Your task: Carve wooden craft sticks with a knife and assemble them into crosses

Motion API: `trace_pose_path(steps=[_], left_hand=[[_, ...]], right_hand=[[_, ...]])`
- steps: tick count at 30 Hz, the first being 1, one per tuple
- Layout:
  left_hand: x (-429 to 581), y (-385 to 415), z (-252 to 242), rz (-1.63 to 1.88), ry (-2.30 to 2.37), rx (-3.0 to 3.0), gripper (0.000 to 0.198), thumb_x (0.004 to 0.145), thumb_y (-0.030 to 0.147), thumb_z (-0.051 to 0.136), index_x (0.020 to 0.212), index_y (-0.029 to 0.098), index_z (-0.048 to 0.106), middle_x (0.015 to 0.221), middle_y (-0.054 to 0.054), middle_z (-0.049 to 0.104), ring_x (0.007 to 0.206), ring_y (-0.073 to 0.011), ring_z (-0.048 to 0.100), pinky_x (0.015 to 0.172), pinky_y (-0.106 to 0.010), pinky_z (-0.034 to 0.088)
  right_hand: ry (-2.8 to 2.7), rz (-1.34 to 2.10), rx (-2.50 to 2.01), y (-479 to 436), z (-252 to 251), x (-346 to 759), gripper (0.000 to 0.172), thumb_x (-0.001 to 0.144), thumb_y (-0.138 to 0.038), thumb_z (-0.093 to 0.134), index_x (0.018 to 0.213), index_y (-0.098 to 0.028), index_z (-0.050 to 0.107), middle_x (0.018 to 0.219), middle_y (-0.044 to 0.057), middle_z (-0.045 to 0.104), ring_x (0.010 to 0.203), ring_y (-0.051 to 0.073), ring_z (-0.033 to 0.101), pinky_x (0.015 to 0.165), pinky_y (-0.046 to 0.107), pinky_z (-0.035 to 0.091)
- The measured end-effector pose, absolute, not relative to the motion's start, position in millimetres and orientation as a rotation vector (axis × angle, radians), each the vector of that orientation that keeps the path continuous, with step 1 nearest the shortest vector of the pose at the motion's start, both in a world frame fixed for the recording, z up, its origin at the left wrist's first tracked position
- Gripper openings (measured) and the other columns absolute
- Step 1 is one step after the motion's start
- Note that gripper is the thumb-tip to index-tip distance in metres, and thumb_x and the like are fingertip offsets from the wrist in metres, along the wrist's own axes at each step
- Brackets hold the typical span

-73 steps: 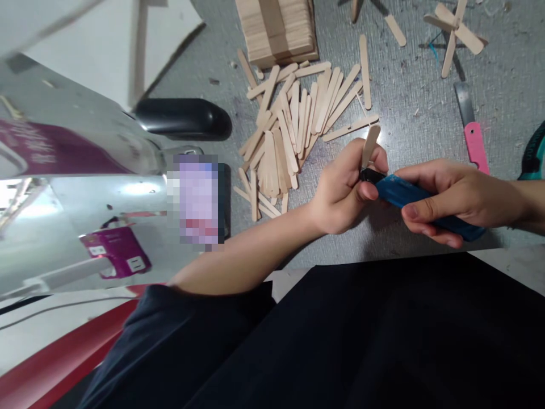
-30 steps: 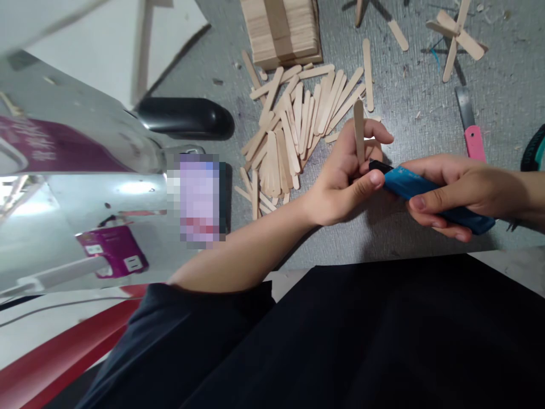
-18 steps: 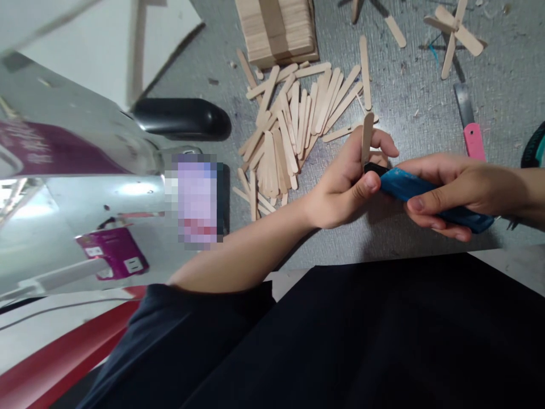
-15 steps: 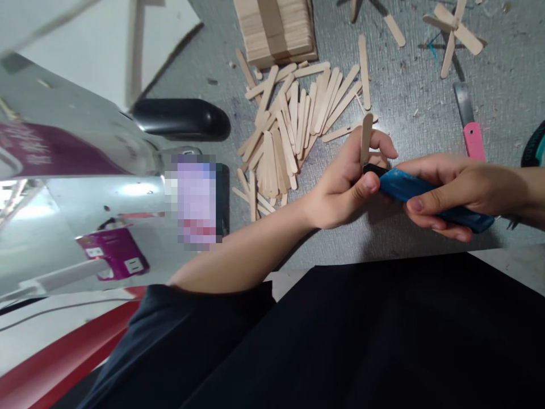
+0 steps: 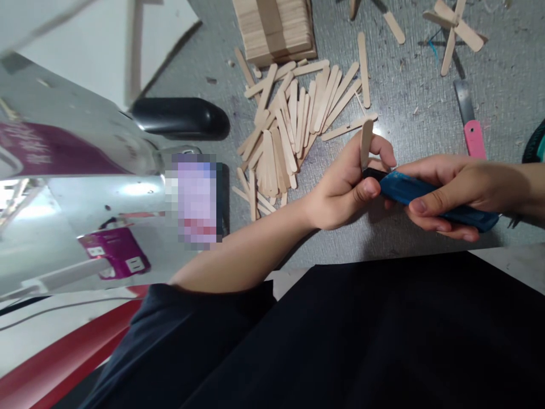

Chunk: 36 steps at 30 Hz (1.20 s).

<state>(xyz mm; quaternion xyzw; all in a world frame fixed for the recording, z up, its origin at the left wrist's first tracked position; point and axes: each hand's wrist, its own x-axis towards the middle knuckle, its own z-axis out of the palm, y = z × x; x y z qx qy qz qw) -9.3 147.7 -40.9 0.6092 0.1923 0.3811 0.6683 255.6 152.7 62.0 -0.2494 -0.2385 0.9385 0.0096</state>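
Note:
My left hand [image 5: 340,193] is closed, pinching a wooden craft stick [image 5: 366,142] that points up and away from me. Its lower end is at the thumb, partly hidden by the fingers. In my right hand [image 5: 451,193] is a blue tool [image 5: 413,190] with a black tip, which looks like a glue gun, the fingers wrapped around its body. The black tip meets the stick's lower end beside my left thumb; exact contact cannot be made out. Behind my left hand spreads a pile of loose craft sticks [image 5: 293,119].
A banded stack of craft sticks [image 5: 293,34] stands at the back. Sticks joined in a cross [image 5: 455,25] and a pink-handled knife [image 5: 472,130] lie at right. At left are a black rounded object [image 5: 183,118], a blurred-out phone-like object [image 5: 196,199] and a purple box [image 5: 117,253].
Both hands stay almost in place. The blue glue gun has shifted very slightly to the right and the stick has dipped a little; nothing was let go.

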Motion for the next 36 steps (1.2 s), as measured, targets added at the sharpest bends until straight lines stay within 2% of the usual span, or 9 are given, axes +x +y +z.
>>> trace_pose_path(steps=[5, 8, 16, 20, 25, 28, 32, 36], left_hand=[[-9.5, 149.7, -35.3, 0.809, 0.342, 1.406, 0.05, 0.119, 0.075, 0.066, 0.14, 0.03, 0.064, 0.084, 0.005, 0.068, 0.07, -0.0179, 0.081, 0.062, -0.03, 0.068], [-11.7, 149.2, -35.0, 0.795, 0.393, 1.432, 0.053, 0.117, 0.079, 0.066, 0.136, 0.029, 0.065, 0.089, 0.002, 0.073, 0.072, -0.0189, 0.082, 0.062, -0.031, 0.069], [-15.7, 146.3, -40.8, 0.775, 0.523, 1.387, 0.068, 0.106, 0.09, 0.076, 0.131, 0.028, 0.06, 0.099, -0.002, 0.071, 0.101, -0.0326, 0.09, 0.071, -0.039, 0.073], [-16.9, 146.6, -38.6, 0.755, 0.512, 1.488, 0.066, 0.111, 0.091, 0.067, 0.13, 0.029, 0.057, 0.104, -0.003, 0.071, 0.104, -0.0314, 0.09, 0.071, -0.037, 0.074], [-17.3, 146.7, -42.1, 0.78, 0.518, 1.502, 0.065, 0.111, 0.089, 0.069, 0.13, 0.029, 0.056, 0.111, -0.006, 0.072, 0.111, -0.0325, 0.09, 0.073, -0.036, 0.074], [-15.9, 147.4, -43.0, 0.785, 0.476, 1.454, 0.062, 0.11, 0.086, 0.072, 0.127, 0.028, 0.056, 0.105, -0.004, 0.071, 0.101, -0.0307, 0.09, 0.068, -0.034, 0.071], [-12.7, 147.9, -36.5, 0.767, 0.415, 1.398, 0.055, 0.112, 0.079, 0.075, 0.123, 0.029, 0.055, 0.099, -0.002, 0.073, 0.082, -0.0229, 0.086, 0.06, -0.03, 0.066], [-11.4, 147.8, -36.3, 0.735, 0.351, 1.372, 0.053, 0.115, 0.078, 0.071, 0.124, 0.029, 0.053, 0.093, 0.0, 0.074, 0.075, -0.0212, 0.083, 0.059, -0.029, 0.065]], right_hand=[[-0.747, 2.956, -0.745, 153.7, 60.9, 256.7, 0.02, 0.114, -0.027, 0.08, 0.126, -0.021, 0.065, 0.074, -0.007, 0.07, 0.043, 0.01, 0.06, 0.039, 0.018, 0.048], [-0.741, 2.969, -0.73, 153.8, 60.4, 256.6, 0.02, 0.115, -0.028, 0.081, 0.127, -0.021, 0.066, 0.074, -0.007, 0.07, 0.043, 0.01, 0.06, 0.04, 0.018, 0.047], [-0.738, 2.975, -0.702, 153.1, 58.8, 258.4, 0.02, 0.116, -0.028, 0.079, 0.129, -0.021, 0.066, 0.076, -0.008, 0.07, 0.043, 0.009, 0.06, 0.04, 0.017, 0.048], [-0.746, 2.991, -0.714, 153.7, 59.4, 258.8, 0.019, 0.116, -0.029, 0.081, 0.126, -0.021, 0.066, 0.075, -0.008, 0.069, 0.043, 0.008, 0.059, 0.04, 0.017, 0.048], [-0.718, 2.998, -0.709, 153.3, 59.5, 258.8, 0.021, 0.115, -0.029, 0.081, 0.127, -0.021, 0.066, 0.074, -0.007, 0.07, 0.042, 0.009, 0.059, 0.04, 0.016, 0.048], [-0.716, 2.997, -0.717, 153.1, 59.1, 259.8, 0.02, 0.116, -0.03, 0.081, 0.127, -0.021, 0.067, 0.076, -0.007, 0.071, 0.044, 0.009, 0.06, 0.04, 0.016, 0.048], [-0.726, 3.007, -0.712, 153.4, 57.7, 259.2, 0.021, 0.115, -0.032, 0.083, 0.125, -0.021, 0.068, 0.076, -0.006, 0.07, 0.044, 0.009, 0.06, 0.039, 0.017, 0.047], [-0.71, 2.992, -0.688, 152.6, 56.2, 257.0, 0.025, 0.114, -0.033, 0.086, 0.126, -0.021, 0.067, 0.074, -0.007, 0.069, 0.042, 0.009, 0.059, 0.039, 0.017, 0.046]])
